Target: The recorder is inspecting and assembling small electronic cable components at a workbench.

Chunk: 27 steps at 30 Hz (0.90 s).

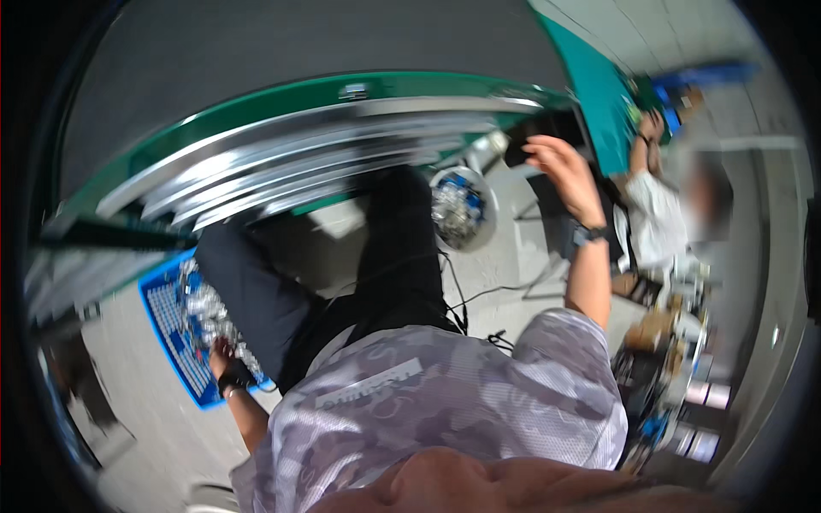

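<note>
On the floor at my left stands a blue plastic basket [175, 344] with slatted sides. Shiny silver packets or foil-like pieces [205, 309], with some blue among them, lie in it; their exact kind is too blurred to tell. My left hand [221, 357] reaches down to these pieces at the basket's near end, and its fingers are smeared and partly hidden. Out to the right, my right hand [560, 175] is raised beside the workbench edge, open, with fingers stretched and nothing in them. A dark watch [590, 233] sits on that wrist.
A dark-topped workbench [316, 43] with a green edge and silver rails spans the front. Below its right part, a round white bucket [462, 208] holds similar silver and blue pieces. Black cables [500, 293] cross the floor. Another person [654, 218] works at the far right.
</note>
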Tool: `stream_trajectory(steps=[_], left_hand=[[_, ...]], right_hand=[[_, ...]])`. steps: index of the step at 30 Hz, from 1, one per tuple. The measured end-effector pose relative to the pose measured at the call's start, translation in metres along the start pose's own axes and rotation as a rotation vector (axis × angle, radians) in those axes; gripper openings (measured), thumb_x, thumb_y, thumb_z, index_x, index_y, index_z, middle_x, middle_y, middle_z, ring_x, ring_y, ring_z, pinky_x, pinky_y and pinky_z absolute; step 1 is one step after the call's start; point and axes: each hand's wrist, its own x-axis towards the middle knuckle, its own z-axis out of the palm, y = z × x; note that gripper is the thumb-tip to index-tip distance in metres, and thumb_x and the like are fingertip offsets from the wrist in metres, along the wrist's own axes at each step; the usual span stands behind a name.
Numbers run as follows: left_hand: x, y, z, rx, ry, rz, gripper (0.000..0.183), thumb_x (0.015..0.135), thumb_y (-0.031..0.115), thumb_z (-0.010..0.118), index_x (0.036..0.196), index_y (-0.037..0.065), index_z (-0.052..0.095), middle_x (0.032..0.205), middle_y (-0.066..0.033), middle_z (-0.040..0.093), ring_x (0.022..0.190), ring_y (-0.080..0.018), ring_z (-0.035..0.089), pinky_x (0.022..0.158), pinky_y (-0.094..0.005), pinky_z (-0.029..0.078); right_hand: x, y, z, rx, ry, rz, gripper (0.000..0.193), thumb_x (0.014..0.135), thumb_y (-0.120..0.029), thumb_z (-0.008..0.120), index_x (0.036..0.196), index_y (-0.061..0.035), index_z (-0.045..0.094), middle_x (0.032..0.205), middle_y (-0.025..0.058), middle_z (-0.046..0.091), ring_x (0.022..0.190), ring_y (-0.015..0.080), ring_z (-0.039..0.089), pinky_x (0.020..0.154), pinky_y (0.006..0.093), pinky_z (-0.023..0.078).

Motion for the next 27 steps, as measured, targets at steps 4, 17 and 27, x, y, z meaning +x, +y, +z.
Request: stream_trajectory(steps=[4,17,27], left_hand=[[-0.027,0.094,0.042,-0.003,-0.005,0.295,0.024,0.098,0.027,0.053,0.111,0.010,0.064,0.096,0.0006,0.065,0.086,-0.0122,0.059,0.077,-0.0250,0.046],[-0.347,0.254,0.293,0.428,-0.198,1.107,0.025,0.100,0.011,0.052,0.121,-0.002,0.055,0.120,-0.0113,0.057,0.109,-0.0179,0.056,0.100,-0.0319,0.044],[-0.499,0.253,0.426,0.198,-1.577,0.849,0.029,0.089,0.025,0.065,0.108,0.005,0.061,0.114,-0.0138,0.057,0.107,-0.0259,0.053,0.099,-0.0440,0.038]], right_hand=[[-0.019,0.172,-0.037,-0.162,0.176,0.431,0.024,0.096,-0.026,0.062,0.110,-0.0067,0.065,0.100,-0.0013,0.066,0.083,0.0061,0.060,0.067,0.0199,0.044],[-0.017,0.469,0.107,-0.220,0.293,0.977,0.056,0.087,-0.044,0.059,0.102,0.0091,0.064,0.095,0.0224,0.069,0.089,0.0319,0.068,0.078,0.0400,0.053],[-0.019,0.516,0.084,-0.495,0.075,0.780,0.037,0.087,-0.026,0.059,0.102,0.0072,0.063,0.105,0.0281,0.065,0.099,0.0390,0.065,0.084,0.0442,0.052]])
